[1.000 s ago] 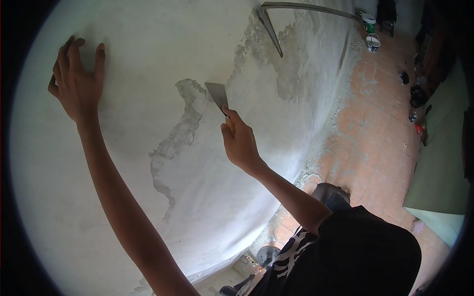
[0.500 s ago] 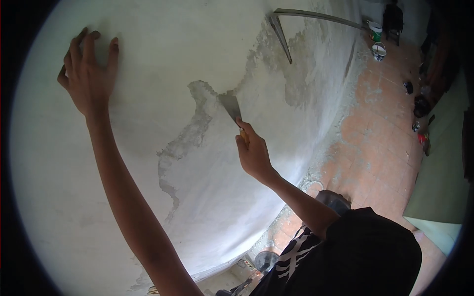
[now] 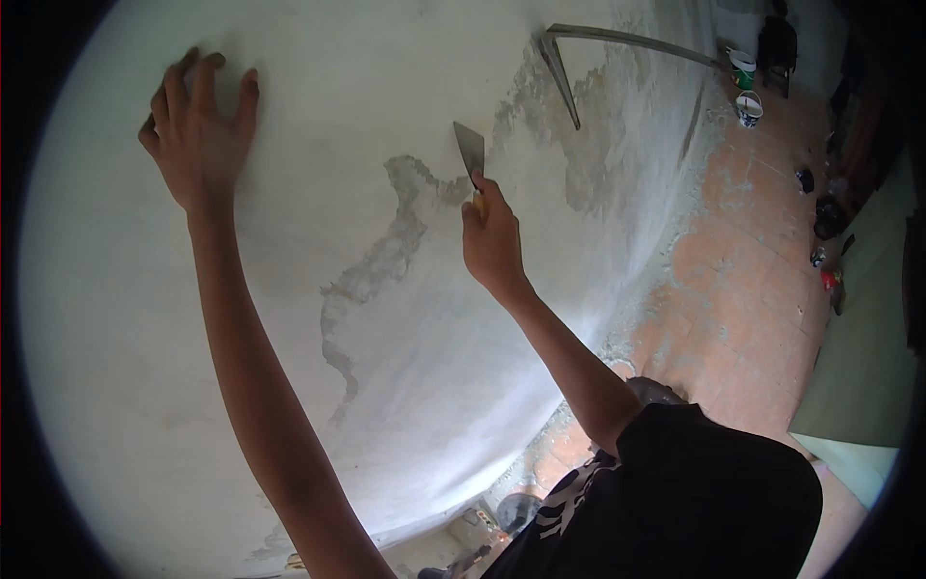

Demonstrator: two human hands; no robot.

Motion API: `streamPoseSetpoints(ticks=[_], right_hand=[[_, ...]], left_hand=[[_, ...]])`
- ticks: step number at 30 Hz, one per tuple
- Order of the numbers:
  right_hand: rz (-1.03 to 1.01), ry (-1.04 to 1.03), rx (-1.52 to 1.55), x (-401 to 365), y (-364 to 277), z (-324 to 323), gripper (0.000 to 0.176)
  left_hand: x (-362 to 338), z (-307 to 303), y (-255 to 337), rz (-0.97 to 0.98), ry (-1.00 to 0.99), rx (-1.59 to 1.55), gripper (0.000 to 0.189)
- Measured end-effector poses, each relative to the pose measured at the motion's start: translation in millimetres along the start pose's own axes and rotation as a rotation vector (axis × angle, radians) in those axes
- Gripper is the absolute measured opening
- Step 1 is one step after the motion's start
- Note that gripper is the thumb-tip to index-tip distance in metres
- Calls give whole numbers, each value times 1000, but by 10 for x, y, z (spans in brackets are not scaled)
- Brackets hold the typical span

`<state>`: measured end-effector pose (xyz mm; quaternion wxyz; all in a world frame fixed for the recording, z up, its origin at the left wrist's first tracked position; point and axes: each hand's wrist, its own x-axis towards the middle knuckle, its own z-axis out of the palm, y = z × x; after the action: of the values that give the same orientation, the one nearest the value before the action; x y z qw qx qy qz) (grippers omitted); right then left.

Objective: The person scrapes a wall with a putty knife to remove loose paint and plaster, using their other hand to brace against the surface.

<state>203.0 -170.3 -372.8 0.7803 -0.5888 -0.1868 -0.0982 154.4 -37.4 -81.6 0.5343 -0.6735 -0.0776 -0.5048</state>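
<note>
Upper left, my left hand [image 3: 200, 130] rests with spread fingers against the whitish wall [image 3: 289, 193]. My right hand [image 3: 494, 236] grips the wooden handle of a putty knife [image 3: 470, 147]. The knife's flat metal blade points up and lies over the pale wall surface, just above the rough edge of a grey bare patch [image 3: 386, 236]. That patch runs in a jagged strip down the wall between my two arms. A second grey patch [image 3: 584, 154] spreads to the right of the blade.
A metal bar frame [image 3: 632, 39] sticks out along the wall at the upper right. Two buckets [image 3: 748, 109] stand on the reddish tiled floor [image 3: 743, 232], near a dark chair [image 3: 777, 48]. Plaster debris lies along the wall's foot. A pale green panel [image 3: 858, 386] is at the right.
My right hand has raised the putty knife, its blade moving up from the patch's edge onto the pale surface. My left hand stays on the wall; the whole view has shifted slightly.
</note>
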Motion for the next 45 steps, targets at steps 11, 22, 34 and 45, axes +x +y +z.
streamPoseSetpoints(ticks=[11,22,34,45], right_hand=[[312,-285,-23,-202,-187,-218,43],[246,-291,12,-379,-98,-139,40],[115,-226,-17,-426,68,-212,37],[170,-258,-8,-478,111,-192,38]], left_hand=[[10,-38,44,-58,-120,38,41],[2,9,14,-34,-86,44,40],[-15,48,2,-42,21,26,34],[-24,63,-12,-28,34,25,33]])
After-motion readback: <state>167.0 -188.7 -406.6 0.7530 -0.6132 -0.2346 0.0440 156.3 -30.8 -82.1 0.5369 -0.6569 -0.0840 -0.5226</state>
